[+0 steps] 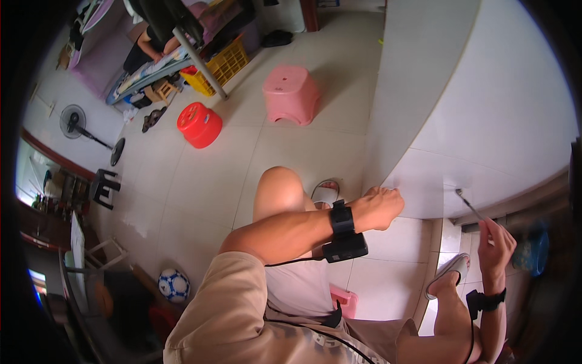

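Note:
My right hand (495,242) grips a thin stick-like tool (470,208) with a small head, angled up toward the lower part of the white wall (470,109) on the right. My left hand (379,208) is curled closed beside that wall, above my bent left knee (279,188); whatever its fingers may hold is hidden. A black strap with a device (345,246) is on my left forearm, and another (479,301) is on my right wrist. A pink plastic piece (345,300), partly hidden, shows under me.
A red stool (199,124) and pink stool (291,91) stand ahead. Behind are a metal bunk bed with a person (145,45) and a yellow crate (224,67). At left are a fan (73,121), black stool (104,188) and football (174,285). A blue container (533,252) sits right.

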Demonstrator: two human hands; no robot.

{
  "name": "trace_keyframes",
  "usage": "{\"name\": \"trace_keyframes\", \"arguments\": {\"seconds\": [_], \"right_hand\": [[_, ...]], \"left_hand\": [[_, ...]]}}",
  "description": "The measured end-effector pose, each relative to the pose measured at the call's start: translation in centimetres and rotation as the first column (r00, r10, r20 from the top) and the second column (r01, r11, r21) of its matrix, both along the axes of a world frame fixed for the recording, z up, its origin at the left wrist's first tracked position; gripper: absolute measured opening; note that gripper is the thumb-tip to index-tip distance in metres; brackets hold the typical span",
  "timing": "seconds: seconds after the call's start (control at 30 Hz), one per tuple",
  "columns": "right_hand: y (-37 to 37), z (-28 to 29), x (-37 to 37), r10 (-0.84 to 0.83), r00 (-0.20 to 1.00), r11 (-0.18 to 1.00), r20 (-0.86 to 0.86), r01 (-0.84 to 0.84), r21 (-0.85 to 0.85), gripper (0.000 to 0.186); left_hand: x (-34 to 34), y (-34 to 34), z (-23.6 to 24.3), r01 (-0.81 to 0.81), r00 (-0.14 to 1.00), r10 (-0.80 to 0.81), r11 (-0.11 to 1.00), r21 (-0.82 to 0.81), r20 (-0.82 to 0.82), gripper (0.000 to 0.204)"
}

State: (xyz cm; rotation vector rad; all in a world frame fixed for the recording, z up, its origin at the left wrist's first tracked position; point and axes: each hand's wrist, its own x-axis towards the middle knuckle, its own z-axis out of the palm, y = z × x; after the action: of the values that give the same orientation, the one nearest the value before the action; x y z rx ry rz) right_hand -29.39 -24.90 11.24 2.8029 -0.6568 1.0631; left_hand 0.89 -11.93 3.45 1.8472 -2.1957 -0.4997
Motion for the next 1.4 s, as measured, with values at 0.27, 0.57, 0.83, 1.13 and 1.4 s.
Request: {"name": "trace_keyframes", "arguments": {"seconds": [0.27, 0.57, 0.83, 1.13, 1.4], "right_hand": [[1.1, 0.3, 1.2, 0.068, 0.998, 0.997, 0.018, -0.067, -0.032, 0.015], [1.8, 1.0, 1.5, 0.127, 0.992, 0.992, 0.006, -0.127, -0.022, 0.022], [1.4, -0.6, 1.8, 0.29, 0.957, 0.956, 0.009, -0.289, -0.052, 0.027], [1.7, 0.5, 2.8, 0.393, 0.918, 0.915, 0.061, -0.383, -0.128, 0.031], [1.5, -0.4, 3.4, 0.348, 0.937, 0.934, 0.027, -0.344, -0.097, 0.03]], "left_hand": [[0.2, -0.1, 0.1, -0.009, 0.999, 0.007, 0.998, 0.065, 0.041, 0.067], [0.1, -0.4, 0.4, -0.031, 1.0, 0.031, 0.995, 0.097, 0.004, 0.07], [0.0, 0.1, 1.8, -0.003, 0.997, -0.006, 0.992, 0.124, 0.072, 0.069], [-0.5, 0.4, 2.5, -0.039, 0.997, 0.029, 0.99, 0.132, 0.074, 0.069], [-0.5, -0.1, 1.9, -0.024, 0.993, -0.002, 0.974, 0.225, 0.115, 0.072]]}}
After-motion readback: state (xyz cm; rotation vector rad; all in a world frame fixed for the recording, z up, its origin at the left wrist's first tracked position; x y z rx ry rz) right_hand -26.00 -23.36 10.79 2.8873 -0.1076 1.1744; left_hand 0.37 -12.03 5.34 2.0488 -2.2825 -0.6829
